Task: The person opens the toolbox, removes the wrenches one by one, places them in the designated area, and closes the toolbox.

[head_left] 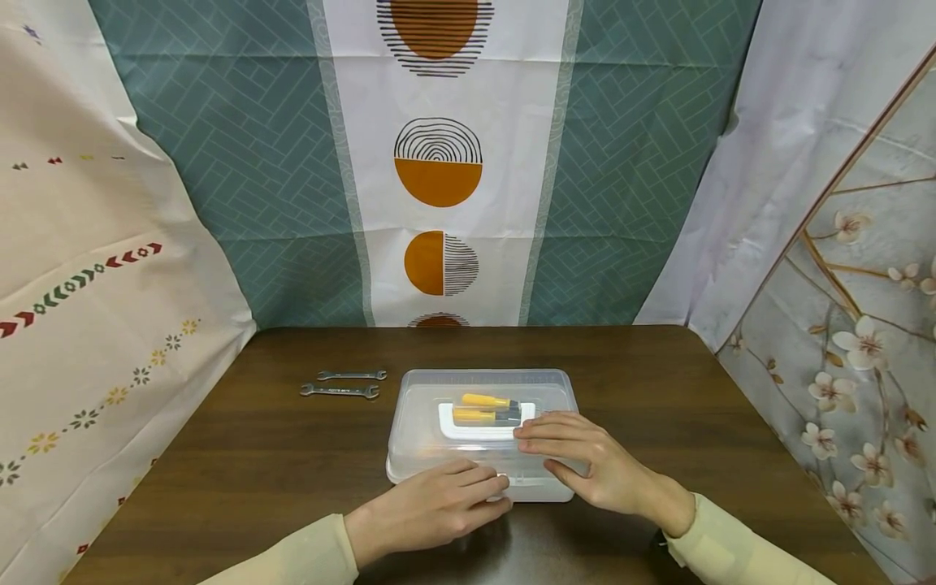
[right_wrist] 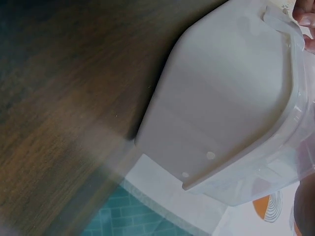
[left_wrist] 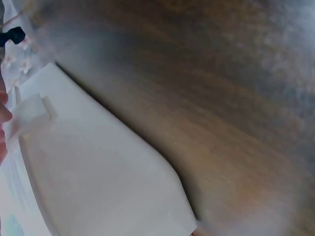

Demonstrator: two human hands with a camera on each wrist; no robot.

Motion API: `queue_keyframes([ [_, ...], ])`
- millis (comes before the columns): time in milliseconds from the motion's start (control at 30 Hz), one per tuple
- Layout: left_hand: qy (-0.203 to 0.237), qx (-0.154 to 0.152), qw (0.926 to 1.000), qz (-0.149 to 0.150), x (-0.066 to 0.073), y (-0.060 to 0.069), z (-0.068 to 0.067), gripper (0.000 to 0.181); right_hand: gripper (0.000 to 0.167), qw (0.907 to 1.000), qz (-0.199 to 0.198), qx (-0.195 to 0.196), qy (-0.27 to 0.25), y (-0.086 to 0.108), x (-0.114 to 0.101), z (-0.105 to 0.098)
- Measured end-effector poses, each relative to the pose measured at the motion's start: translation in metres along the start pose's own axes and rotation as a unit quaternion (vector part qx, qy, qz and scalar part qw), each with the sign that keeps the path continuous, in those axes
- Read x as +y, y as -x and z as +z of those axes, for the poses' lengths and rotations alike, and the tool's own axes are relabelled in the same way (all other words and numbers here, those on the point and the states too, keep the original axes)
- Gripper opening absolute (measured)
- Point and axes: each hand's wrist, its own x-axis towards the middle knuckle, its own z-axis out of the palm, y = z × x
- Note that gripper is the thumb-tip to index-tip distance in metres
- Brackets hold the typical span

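A translucent plastic storage box (head_left: 417, 451) with a white carry handle (head_left: 448, 426) in its lid stands on the table. My left hand (head_left: 446, 500) is at the middle of its front side, with fingertips touching the front latch (right_wrist: 280, 20), which sticks out from the wall. My right hand (head_left: 585, 455) rests extended fingers on the right front of the lid, by the handle. Two yellow-handled tools (head_left: 475, 415) show within the handle's outline; I cannot tell whether they lie on the lid or under it. Both wrist views show the box's pale front wall (left_wrist: 113, 162).
Two open-ended wrenches, a larger one (head_left: 340, 392) and a smaller one (head_left: 351, 375), lie left of the box. The dark wooden table (head_left: 292, 463) ends at a patterned cloth (head_left: 439, 244) behind, with more cloth hanging on both sides.
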Motion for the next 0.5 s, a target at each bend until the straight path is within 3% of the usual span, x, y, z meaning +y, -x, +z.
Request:
queue_keyframes([
  [133, 0.010, 0.025, 0.9996, -0.002, -0.005, -0.002, -0.005, 0.036, 0.029, 0.9996, -0.005, 0.020, -0.021, -0.001, 0.001, -0.002],
  [233, 0.034, 0.061, 0.9974, -0.018, -0.014, -0.005, -0.012, 0.037, 0.026, 0.9983, 0.006, 0.043, -0.038, -0.001, 0.003, -0.005],
  [367, 0.070, 0.109, 0.9896, -0.063, -0.033, -0.008, -0.022, 0.033, 0.030, 0.9960, 0.031, 0.073, -0.039, -0.002, 0.008, -0.014],
  [500, 0.087, 0.122, 0.9816, -0.119, -0.059, -0.008, -0.030, 0.027, 0.042, 0.9930, 0.061, 0.096, -0.032, -0.005, 0.015, -0.024],
])
